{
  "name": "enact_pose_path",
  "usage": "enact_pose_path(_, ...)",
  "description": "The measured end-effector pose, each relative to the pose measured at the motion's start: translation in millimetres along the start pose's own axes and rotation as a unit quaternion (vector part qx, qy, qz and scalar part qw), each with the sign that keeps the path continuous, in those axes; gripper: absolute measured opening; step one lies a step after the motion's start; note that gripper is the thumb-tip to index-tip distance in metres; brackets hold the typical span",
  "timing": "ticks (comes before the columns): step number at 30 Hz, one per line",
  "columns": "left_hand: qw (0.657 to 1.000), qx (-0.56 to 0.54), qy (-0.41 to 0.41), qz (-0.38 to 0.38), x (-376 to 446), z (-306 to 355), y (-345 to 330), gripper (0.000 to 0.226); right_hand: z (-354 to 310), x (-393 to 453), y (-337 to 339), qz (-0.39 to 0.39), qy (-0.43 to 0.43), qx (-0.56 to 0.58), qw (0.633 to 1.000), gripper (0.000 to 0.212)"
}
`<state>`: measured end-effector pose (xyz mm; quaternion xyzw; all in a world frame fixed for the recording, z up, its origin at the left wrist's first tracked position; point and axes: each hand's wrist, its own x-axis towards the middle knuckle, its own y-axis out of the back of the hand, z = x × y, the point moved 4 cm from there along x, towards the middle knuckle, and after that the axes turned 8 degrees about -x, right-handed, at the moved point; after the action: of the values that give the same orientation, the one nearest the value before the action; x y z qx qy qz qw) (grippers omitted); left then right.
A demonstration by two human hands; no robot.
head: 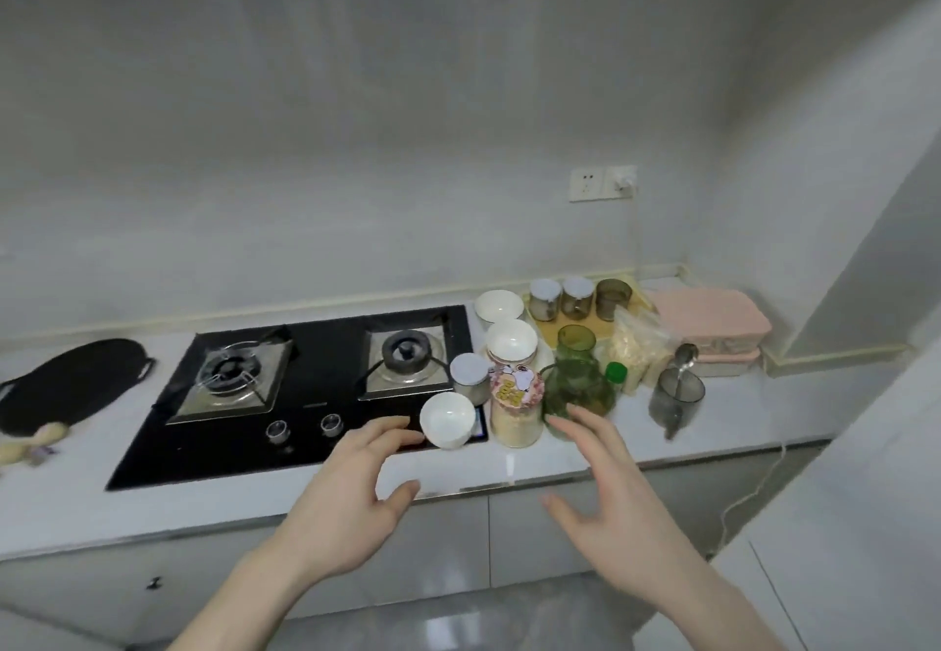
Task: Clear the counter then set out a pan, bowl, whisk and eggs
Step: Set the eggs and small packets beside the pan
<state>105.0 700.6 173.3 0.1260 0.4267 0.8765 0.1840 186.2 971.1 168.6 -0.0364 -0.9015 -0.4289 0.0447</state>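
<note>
White counter [534, 467] runs along a pale wall, with a black two-burner gas hob [315, 385] set into it and a crowd of containers packed to its right. Much of that crowd is hard to read: the picture is soft, the jars overlap one another, and I cannot tell what the three small jars [578, 298] at the back hold. At the far left, a black oval mat [66, 385] is cut by the frame edge, and something pale and blurred lies in front of it. A pink lidded box [713, 324] sits in the back corner, with a smoky cup [677, 396] holding a metal spoon near it.

My left hand [351, 503] hovers over the hob's front edge, fingers spread and empty, the fingertips just short of a small white bowl [448, 418] that sits tilted on the hob's right front corner; whether they touch it I cannot tell. My right hand [616, 487] is open too, holding nothing, its fingertips close to the green glass jug [575, 380]. Between my hands stands a jar with a patterned lid [517, 408]. Two more white bowls [509, 339] sit behind it, beside the hob.
</note>
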Motion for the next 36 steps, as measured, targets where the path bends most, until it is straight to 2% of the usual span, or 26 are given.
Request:
enact_pose_path(6,0.995,0.007,0.064,0.075,-62.2,-64.2,68.6,0.048,-81.1,35.2,-50.7,-0.049,0.073,-0.008,0.996,0.065)
enact_pose_path(12,0.984,0.013,0.124,0.13,-158.3,-147.5,142.8,0.046,-190.4,43.2,-138.7,-0.107,0.129,0.02,0.986,0.068)
enact_pose_path(21,0.968,0.025,0.199,0.153,-271.3,-261.3,233.3,0.044,-317.1,39.1,-256.4,-0.155,0.186,0.033,0.97,0.066)
enact_pose_path(26,0.962,0.021,0.216,0.168,-289.1,-317.8,260.9,0.044,-355.8,54.1,-304.8,-0.188,0.204,0.022,0.961,0.067)
enact_pose_path(32,0.952,0.02,0.251,0.173,-278.0,-375.2,278.8,0.045,-388.7,114.2,-360.0,-0.223,0.219,0.008,0.95,0.065)
enact_pose_path(36,0.938,0.008,0.299,0.178,-272.6,-421.7,297.5,0.045,-421.5,166.2,-417.9,-0.283,0.221,0.001,0.933,0.065)
